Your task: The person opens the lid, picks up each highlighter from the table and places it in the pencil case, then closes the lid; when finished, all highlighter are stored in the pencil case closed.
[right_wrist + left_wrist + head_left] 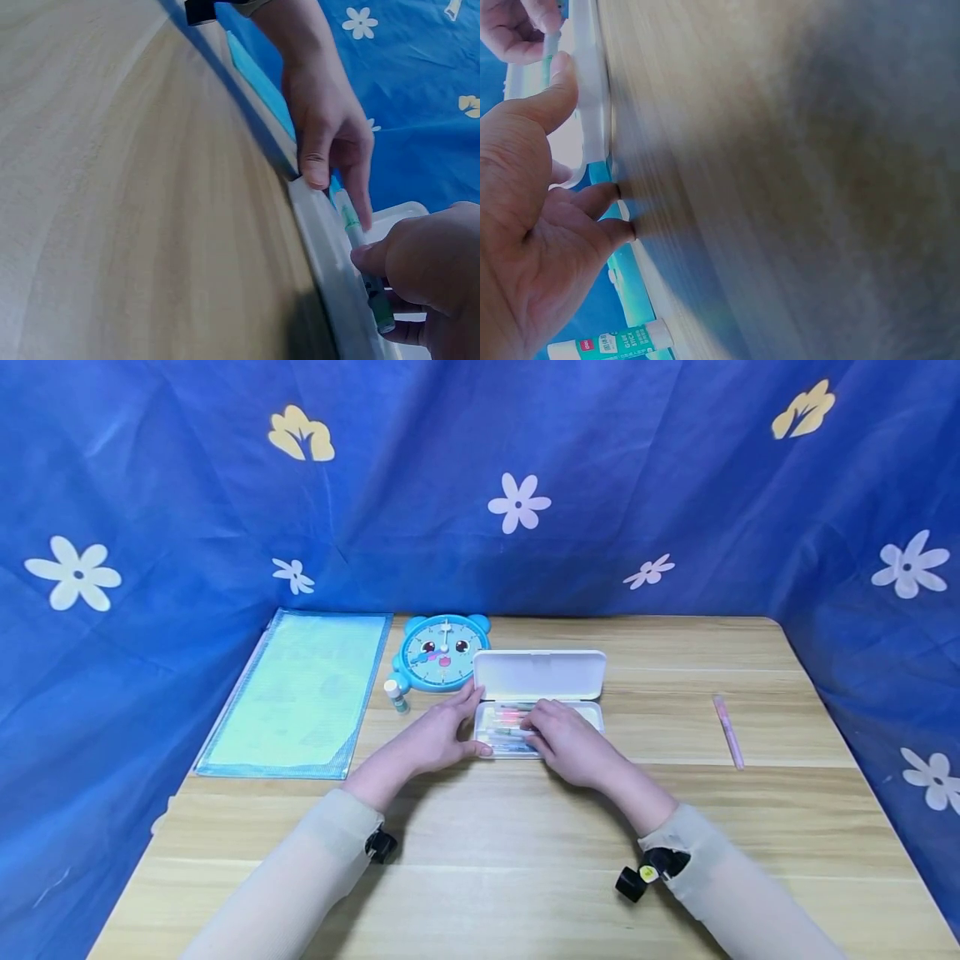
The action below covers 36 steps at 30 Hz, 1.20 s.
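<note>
A white pencil case (540,675) stands with its lid raised at the middle of the table, several pens (510,717) lying in its tray. My left hand (442,737) holds the case's left end, thumb at the near edge and fingers toward the hinge side. Over the tray, my right hand (566,739) pinches a pale pen with green parts (352,217) between thumb and fingers. That pen lies lengthwise along the case close to its near wall (328,255). My right fingers hide part of the tray in the head view.
Behind my left hand lie a blue toy clock (444,652) and a glue stick (397,697). A light-blue mesh folder (300,693) covers the table's back left. Off to the right lies a pink pen (728,732). A blue flowered cloth (420,527) hangs behind the table.
</note>
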Each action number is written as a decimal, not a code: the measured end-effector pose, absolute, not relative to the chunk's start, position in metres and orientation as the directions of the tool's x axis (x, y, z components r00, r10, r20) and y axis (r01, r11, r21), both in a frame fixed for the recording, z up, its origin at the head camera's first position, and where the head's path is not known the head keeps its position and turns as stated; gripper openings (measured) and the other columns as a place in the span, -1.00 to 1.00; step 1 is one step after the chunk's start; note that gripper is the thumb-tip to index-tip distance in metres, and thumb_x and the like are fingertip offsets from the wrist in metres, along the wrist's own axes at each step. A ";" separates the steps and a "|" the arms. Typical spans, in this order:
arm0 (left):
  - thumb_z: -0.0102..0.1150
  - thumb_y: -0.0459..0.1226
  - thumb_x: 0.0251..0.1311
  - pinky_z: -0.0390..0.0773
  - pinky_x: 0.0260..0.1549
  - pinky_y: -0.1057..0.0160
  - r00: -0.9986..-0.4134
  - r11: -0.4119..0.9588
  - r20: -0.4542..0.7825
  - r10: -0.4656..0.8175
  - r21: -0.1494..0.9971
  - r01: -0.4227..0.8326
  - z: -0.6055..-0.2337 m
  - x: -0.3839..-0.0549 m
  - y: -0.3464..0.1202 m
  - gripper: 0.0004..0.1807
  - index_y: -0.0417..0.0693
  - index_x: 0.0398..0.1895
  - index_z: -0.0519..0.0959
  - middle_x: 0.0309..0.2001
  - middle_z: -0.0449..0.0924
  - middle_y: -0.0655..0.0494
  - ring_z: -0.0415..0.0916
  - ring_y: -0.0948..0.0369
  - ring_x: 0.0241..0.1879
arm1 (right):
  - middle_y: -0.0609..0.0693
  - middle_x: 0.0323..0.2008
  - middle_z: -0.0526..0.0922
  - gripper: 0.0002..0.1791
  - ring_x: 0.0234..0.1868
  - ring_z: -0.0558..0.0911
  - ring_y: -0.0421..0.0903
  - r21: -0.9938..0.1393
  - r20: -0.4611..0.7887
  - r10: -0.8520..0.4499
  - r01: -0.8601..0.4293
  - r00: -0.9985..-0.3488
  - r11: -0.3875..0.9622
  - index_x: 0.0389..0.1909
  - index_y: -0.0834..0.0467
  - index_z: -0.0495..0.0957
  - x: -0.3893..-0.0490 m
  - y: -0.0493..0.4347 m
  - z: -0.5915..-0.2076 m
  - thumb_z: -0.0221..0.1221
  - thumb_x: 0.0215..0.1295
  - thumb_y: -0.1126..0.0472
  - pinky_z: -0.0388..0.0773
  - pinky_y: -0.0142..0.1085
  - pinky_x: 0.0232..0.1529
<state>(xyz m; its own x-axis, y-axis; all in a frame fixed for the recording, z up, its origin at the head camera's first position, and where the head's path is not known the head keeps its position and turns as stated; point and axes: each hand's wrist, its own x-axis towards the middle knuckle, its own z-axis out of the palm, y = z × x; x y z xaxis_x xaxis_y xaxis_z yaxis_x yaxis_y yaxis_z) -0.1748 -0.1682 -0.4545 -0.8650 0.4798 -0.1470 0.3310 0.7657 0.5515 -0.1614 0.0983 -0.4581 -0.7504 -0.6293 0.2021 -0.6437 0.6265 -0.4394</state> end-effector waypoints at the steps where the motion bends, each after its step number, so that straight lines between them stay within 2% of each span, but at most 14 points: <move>1: 0.52 0.10 0.20 0.09 0.55 -0.08 -0.865 0.765 -0.146 0.481 0.552 0.332 -0.455 -0.175 -0.168 0.21 -0.12 0.71 -0.02 0.70 -0.25 -0.11 -0.02 -0.19 0.60 | -0.02 -0.16 0.63 -0.86 -0.06 0.61 -0.01 -0.428 0.200 -0.631 -0.646 -0.750 0.632 -0.04 0.22 0.68 -0.161 0.097 -0.460 0.29 0.51 0.25 0.57 -0.03 0.11; 8: 0.51 0.09 0.21 0.09 0.55 -0.10 -0.866 0.768 -0.148 0.478 0.549 0.330 -0.454 -0.175 -0.168 0.21 -0.10 0.72 -0.03 0.71 -0.25 -0.10 -0.02 -0.19 0.60 | -0.02 -0.18 0.61 -0.88 -0.09 0.59 -0.03 -0.411 0.198 -0.631 -0.648 -0.750 0.641 -0.07 0.20 0.70 -0.161 0.094 -0.463 0.31 0.49 0.25 0.56 -0.06 0.05; 23: 0.52 0.08 0.21 0.09 0.55 -0.10 -0.866 0.763 -0.146 0.478 0.557 0.327 -0.453 -0.174 -0.167 0.21 -0.12 0.71 -0.03 0.70 -0.24 -0.13 -0.02 -0.20 0.60 | -0.03 -0.17 0.70 -0.88 -0.02 0.63 0.00 -0.380 0.188 -0.665 -0.678 -0.722 0.629 -0.10 0.17 0.80 -0.161 0.093 -0.463 0.34 0.45 0.27 0.56 0.00 0.11; 30: 0.53 0.08 0.19 0.09 0.55 -0.11 -0.867 0.761 -0.146 0.476 0.563 0.323 -0.453 -0.175 -0.167 0.22 -0.11 0.72 -0.03 0.70 -0.22 -0.12 -0.01 -0.20 0.60 | -0.05 -0.18 0.67 -0.87 -0.04 0.61 -0.02 -0.395 0.153 -0.671 -0.667 -0.726 0.632 -0.10 0.18 0.80 -0.162 0.094 -0.462 0.31 0.45 0.35 0.55 -0.05 0.13; 36: 0.53 0.08 0.20 0.08 0.55 -0.10 -0.867 0.764 -0.156 0.474 0.563 0.316 -0.453 -0.175 -0.168 0.21 -0.09 0.72 -0.03 0.70 -0.24 -0.09 -0.02 -0.20 0.60 | 0.00 -0.14 0.69 -0.86 0.02 0.64 0.02 -0.398 0.149 -0.679 -0.672 -0.719 0.625 -0.11 0.20 0.79 -0.162 0.094 -0.462 0.30 0.42 0.39 0.55 -0.03 0.20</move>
